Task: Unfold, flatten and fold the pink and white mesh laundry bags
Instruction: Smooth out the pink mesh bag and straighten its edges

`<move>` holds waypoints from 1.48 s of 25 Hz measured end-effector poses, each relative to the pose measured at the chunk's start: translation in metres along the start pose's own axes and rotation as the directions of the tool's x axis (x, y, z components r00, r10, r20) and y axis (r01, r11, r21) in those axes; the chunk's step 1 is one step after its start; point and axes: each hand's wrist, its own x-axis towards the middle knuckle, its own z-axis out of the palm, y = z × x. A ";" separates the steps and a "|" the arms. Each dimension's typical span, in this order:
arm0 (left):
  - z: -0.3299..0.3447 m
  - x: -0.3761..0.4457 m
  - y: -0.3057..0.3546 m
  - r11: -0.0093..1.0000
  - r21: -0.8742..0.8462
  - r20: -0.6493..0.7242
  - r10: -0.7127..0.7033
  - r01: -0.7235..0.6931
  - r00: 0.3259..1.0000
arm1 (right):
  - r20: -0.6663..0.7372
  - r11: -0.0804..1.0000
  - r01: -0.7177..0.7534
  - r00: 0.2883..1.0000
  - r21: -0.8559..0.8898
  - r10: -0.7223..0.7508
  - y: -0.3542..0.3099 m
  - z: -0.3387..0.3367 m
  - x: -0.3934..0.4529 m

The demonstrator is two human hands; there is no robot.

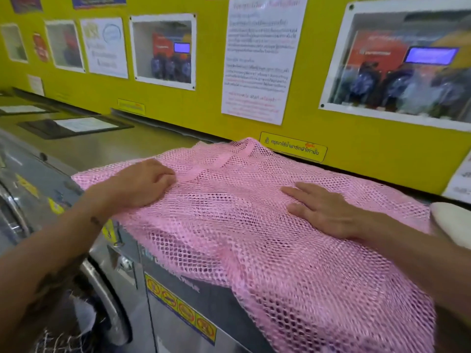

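Observation:
A pink mesh laundry bag (229, 220) lies spread over the top of a steel washing machine (178, 289), its near part hanging down over the front panel. My left hand (140, 182) rests on the bag's left side with the fingers curled into the mesh near a pink seam band. My right hand (323, 210) lies flat and palm-down on the bag's right half, fingers stretched out to the left. A white item (453, 222), possibly the white bag, sits at the right edge; I cannot tell what it is.
A yellow wall (209, 103) with posters and notices rises right behind the machine tops. More steel machine tops (84, 146) run off to the left with framed sheets on them. The round machine door (107, 301) is low at the left.

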 end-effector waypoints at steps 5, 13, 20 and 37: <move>-0.015 -0.002 0.045 0.995 0.041 -0.234 0.096 -0.089 0.968 | -0.087 0.996 0.061 0.995 0.065 -0.055 0.005 -0.025 -0.017; -0.049 -0.077 0.284 0.843 -0.442 -0.028 0.330 -0.307 0.944 | -0.017 0.968 -0.126 0.992 -0.218 0.125 0.128 -0.107 -0.094; -0.003 -0.104 0.381 0.991 0.018 0.321 0.123 -0.136 0.939 | -0.062 0.970 -0.033 0.998 -0.239 0.018 0.167 -0.073 -0.117; -0.034 -0.091 0.284 0.756 -0.652 0.209 0.252 -0.058 0.945 | -0.255 0.950 -0.034 0.966 -0.311 -0.049 0.103 -0.107 -0.036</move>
